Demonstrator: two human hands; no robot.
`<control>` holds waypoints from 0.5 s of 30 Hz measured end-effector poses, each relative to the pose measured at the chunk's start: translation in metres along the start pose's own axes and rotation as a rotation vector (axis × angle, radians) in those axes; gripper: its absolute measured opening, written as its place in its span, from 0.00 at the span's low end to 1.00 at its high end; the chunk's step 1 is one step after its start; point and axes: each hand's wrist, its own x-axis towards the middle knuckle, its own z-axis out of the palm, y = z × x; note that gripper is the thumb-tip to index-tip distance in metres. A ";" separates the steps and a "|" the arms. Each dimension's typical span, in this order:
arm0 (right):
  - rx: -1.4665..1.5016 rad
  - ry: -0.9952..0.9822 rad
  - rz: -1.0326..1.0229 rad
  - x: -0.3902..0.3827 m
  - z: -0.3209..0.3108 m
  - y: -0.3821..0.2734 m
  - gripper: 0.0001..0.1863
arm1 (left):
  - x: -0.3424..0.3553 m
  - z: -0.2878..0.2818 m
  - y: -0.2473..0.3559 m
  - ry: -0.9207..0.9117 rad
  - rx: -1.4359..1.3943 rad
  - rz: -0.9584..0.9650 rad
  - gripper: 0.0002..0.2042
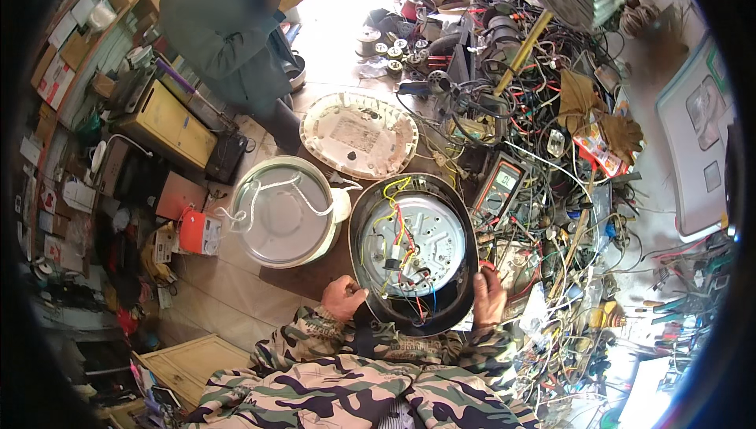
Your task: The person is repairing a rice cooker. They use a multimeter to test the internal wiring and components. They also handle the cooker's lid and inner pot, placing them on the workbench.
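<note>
We hold the upturned black cooker base [413, 252] at its near rim: left hand [343, 298] clasped on one side, right hand [489, 297] on the other. Wiring is exposed; inspection stage, we judge. The multimeter [499, 186] lies just right of the base; probing would need one hand freed.

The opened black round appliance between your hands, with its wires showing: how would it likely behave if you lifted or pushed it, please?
The black round appliance looks rigid, so it probably lifts as one stiff piece. Both the left hand and right hand grip its rim, hinting at some bulk. Its loose coloured wires look floppy and could snag.
</note>
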 end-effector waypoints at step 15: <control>-0.177 0.129 -0.099 -0.018 0.019 0.014 0.19 | 0.004 -0.004 0.011 -0.040 0.026 0.066 0.13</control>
